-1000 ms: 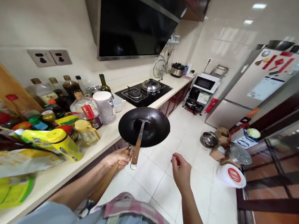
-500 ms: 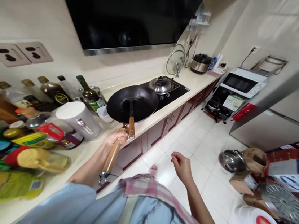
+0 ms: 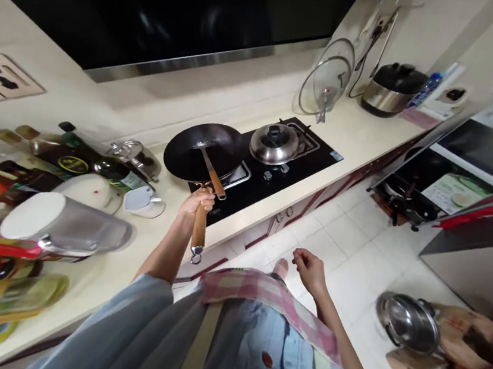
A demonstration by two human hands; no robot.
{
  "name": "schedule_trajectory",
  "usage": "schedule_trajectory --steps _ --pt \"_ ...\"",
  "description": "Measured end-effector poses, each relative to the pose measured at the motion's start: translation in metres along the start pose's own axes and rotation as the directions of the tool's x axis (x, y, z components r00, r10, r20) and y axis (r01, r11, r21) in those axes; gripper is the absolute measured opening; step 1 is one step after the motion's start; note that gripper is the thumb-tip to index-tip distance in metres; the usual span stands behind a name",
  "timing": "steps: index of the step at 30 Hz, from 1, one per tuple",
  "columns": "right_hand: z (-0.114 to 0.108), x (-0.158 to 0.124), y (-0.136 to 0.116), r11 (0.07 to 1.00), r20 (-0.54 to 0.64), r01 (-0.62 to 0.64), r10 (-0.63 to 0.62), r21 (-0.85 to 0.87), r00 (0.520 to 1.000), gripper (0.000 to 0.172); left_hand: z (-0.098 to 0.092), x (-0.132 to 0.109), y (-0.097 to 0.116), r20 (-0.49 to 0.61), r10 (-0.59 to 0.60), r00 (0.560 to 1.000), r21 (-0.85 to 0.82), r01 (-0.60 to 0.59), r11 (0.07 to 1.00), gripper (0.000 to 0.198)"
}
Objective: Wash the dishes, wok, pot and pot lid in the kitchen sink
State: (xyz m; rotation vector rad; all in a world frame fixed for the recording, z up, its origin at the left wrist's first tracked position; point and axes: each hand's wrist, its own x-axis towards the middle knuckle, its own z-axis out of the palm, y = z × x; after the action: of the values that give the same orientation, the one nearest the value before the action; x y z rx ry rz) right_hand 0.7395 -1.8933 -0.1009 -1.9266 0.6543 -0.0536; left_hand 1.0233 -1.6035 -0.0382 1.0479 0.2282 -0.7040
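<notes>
My left hand (image 3: 197, 202) is wrapped round the wooden handle (image 3: 199, 226) of a black wok (image 3: 178, 151). The wok is at the left part of the black gas stove (image 3: 245, 193); whether it rests on the burner cannot be seen. Inside it lies a spatula (image 3: 214, 180), its wooden grip leaning over the rim beside my left hand. My right hand (image 3: 308, 268) hangs over the floor in front of my body, fingers curled together with nothing visible in them. On the right burner stands a steel pot with a domed lid (image 3: 275, 143).
Bottles (image 3: 72, 157), a clear canister (image 3: 88, 228) and a small white container (image 3: 143, 200) crowd the left counter. Glass lids (image 3: 331, 81) and a rice cooker (image 3: 393, 89) stand beyond the stove. A microwave (image 3: 487, 148) is at right; a steel pot (image 3: 413, 323) sits low at right.
The wok in my left hand has moved from over the counter edge onto the stove's left side. The view has shifted nearer the stove. My right hand stays curled.
</notes>
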Motion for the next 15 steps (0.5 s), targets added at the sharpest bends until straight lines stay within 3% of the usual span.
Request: schedule_trajectory --steps 4,8,11,15 --pt "-0.051 0.069 0.001 0.998 0.050 0.065 -0.064 -0.023 0.997 0.038 0.021 0.026 -0.015 -0.076 0.068 0.995 -0.003 -0.068 0.998 0.037" --pt "-0.093 0.120 -0.004 0.987 0.085 0.146 -0.141 -0.062 0.986 0.038 0.044 0.039 -0.023 -0.146 0.086 0.985 -0.024 -0.091 0.996 0.039" --pt "-0.105 0.148 -0.003 0.984 0.135 0.169 -0.160 -0.057 0.978 0.038 0.059 0.045 -0.024 -0.194 0.093 0.977 -0.061 -0.106 0.992 0.040" --pt "-0.102 0.174 0.001 0.987 0.208 0.156 -0.146 -0.032 0.967 0.039 0.069 0.054 -0.024 -0.262 0.111 0.959 -0.098 -0.141 0.985 0.042"
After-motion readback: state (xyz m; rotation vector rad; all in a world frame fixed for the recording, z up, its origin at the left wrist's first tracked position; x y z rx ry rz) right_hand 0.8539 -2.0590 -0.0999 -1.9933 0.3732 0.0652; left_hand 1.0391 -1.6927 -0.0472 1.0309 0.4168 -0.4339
